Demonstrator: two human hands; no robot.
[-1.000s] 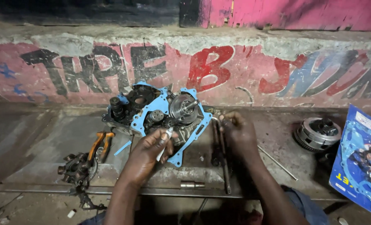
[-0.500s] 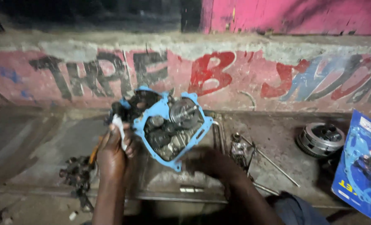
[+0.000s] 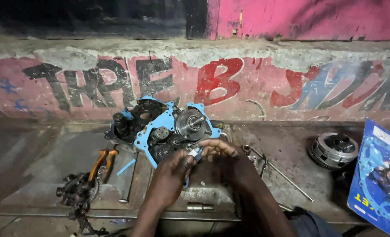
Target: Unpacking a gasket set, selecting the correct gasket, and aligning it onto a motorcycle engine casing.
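Observation:
An oily engine case (image 3: 160,127) with a blue gasket (image 3: 143,139) around its rim lies on the dark bench (image 3: 37,162), gears and a round metal hub showing inside. Both hands meet just in front of it. My left hand (image 3: 173,169) and my right hand (image 3: 219,151) pinch a small white-and-blue piece (image 3: 194,153) between their fingertips, right at the case's near edge. What the small piece is cannot be made out.
Orange-handled pliers (image 3: 102,160) and a dark greasy part (image 3: 76,193) lie to the left. A round clutch assembly (image 3: 334,150) and a blue gasket packet (image 3: 379,180) sit at the right. Thin rods (image 3: 278,171) and a short metal pin (image 3: 199,206) lie nearby. A painted wall stands behind.
My left hand left the case's left side and came to the middle. My right hand rose from below the case, and both now meet on the small piece.

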